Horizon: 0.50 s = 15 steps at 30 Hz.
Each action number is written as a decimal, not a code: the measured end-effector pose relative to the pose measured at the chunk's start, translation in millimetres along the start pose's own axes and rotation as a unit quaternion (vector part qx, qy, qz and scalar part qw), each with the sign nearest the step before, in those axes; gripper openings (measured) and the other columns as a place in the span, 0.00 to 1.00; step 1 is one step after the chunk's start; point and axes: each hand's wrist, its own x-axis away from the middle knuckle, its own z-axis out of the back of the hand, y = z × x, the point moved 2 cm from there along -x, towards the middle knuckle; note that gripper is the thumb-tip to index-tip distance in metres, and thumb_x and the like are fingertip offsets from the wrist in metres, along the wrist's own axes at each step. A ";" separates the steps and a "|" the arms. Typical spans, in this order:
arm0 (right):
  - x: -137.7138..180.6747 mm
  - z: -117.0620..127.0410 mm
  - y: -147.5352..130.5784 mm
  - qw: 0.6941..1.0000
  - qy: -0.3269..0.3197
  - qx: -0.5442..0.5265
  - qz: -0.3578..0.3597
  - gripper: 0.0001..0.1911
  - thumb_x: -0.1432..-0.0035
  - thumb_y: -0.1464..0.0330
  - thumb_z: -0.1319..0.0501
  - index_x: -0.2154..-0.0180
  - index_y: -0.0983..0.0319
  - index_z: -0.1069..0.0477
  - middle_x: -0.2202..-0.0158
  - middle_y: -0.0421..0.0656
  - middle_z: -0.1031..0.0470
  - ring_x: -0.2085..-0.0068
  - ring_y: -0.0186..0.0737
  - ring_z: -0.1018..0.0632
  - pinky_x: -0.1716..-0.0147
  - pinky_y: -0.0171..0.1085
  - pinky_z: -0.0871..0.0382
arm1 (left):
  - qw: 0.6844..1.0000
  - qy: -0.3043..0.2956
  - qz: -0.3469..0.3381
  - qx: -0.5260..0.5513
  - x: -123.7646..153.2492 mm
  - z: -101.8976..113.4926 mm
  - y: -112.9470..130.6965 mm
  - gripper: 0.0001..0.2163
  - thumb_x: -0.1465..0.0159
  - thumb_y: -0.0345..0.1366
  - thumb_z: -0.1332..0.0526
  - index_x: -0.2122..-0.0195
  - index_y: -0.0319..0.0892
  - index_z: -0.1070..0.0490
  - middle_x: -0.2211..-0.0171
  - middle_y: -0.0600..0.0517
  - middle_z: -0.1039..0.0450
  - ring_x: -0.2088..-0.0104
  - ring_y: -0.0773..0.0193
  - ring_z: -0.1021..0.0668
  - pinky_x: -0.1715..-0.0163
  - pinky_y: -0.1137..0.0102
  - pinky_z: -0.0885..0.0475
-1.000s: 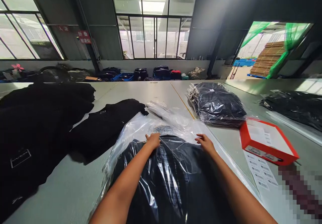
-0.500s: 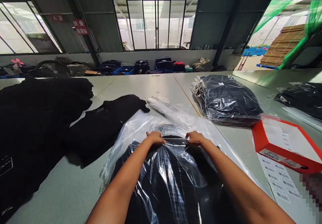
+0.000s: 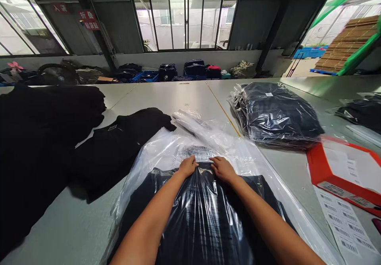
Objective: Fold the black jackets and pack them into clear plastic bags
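A folded black garment in a clear plastic bag [image 3: 205, 217] lies on the grey table right in front of me. My left hand [image 3: 188, 166] and my right hand [image 3: 222, 168] rest side by side on the bag's far edge, fingers curled and pressing the plastic down onto the garment. Beyond my fingers the bag's loose open flap [image 3: 196, 140] spreads out, with printed text on it. Both forearms lie over the bagged garment.
A stack of bagged black garments [image 3: 275, 114] sits at the right. Loose black garments [image 3: 44, 138] cover the left. A red-edged box [image 3: 342, 173] and barcode label sheets [image 3: 345, 229] lie at the right front. Windows and bags line the far wall.
My hands have drawn together from apart to nearly touching at the middle of the bag's far edge. The camera has tilted down a little.
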 end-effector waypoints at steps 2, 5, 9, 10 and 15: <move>-2.7 -10.0 -16.0 1.000 -0.008 -0.016 0.026 0.23 0.37 0.63 0.54 0.43 0.59 0.37 0.45 0.47 0.33 0.47 0.43 0.33 0.50 0.39 0.42 | 1.000 -0.001 0.007 -0.009 2.5 -1.1 0.0 0.04 0.39 0.37 0.44 0.64 0.44 0.33 0.63 0.52 0.26 0.61 0.64 0.26 0.64 0.73 0.36; 1.9 -24.6 -29.0 0.999 -0.034 -0.008 0.011 0.22 0.36 0.63 0.58 0.48 0.58 0.32 0.51 0.47 0.28 0.52 0.44 0.30 0.54 0.39 0.40 | 0.999 -0.017 0.024 -0.025 15.5 -1.5 -0.7 0.04 0.41 0.37 0.43 0.65 0.44 0.32 0.63 0.51 0.25 0.60 0.62 0.25 0.64 0.72 0.36; 18.8 -37.1 -37.2 0.999 -0.039 0.012 0.031 0.22 0.36 0.60 0.57 0.55 0.56 0.28 0.56 0.46 0.26 0.53 0.44 0.30 0.56 0.40 0.39 | 0.997 -0.046 0.054 -0.041 40.5 -2.9 -7.1 0.06 0.44 0.40 0.40 0.67 0.44 0.30 0.64 0.50 0.24 0.61 0.60 0.24 0.64 0.71 0.35; 22.1 -37.7 -39.8 0.999 -0.037 0.014 0.026 0.21 0.36 0.61 0.57 0.53 0.56 0.29 0.55 0.46 0.26 0.52 0.45 0.30 0.54 0.41 0.39 | 0.996 -0.047 0.067 -0.042 44.8 -3.0 -9.2 0.08 0.43 0.41 0.40 0.67 0.44 0.30 0.64 0.50 0.24 0.61 0.59 0.24 0.64 0.70 0.35; 29.6 -34.0 -69.4 0.999 -0.027 0.040 0.003 0.23 0.38 0.66 0.57 0.43 0.55 0.38 0.40 0.46 0.38 0.39 0.50 0.42 0.43 0.57 0.58 | 0.992 -0.029 0.112 -0.041 48.6 -2.2 -11.6 0.11 0.42 0.44 0.42 0.62 0.43 0.30 0.60 0.48 0.24 0.59 0.58 0.24 0.64 0.70 0.33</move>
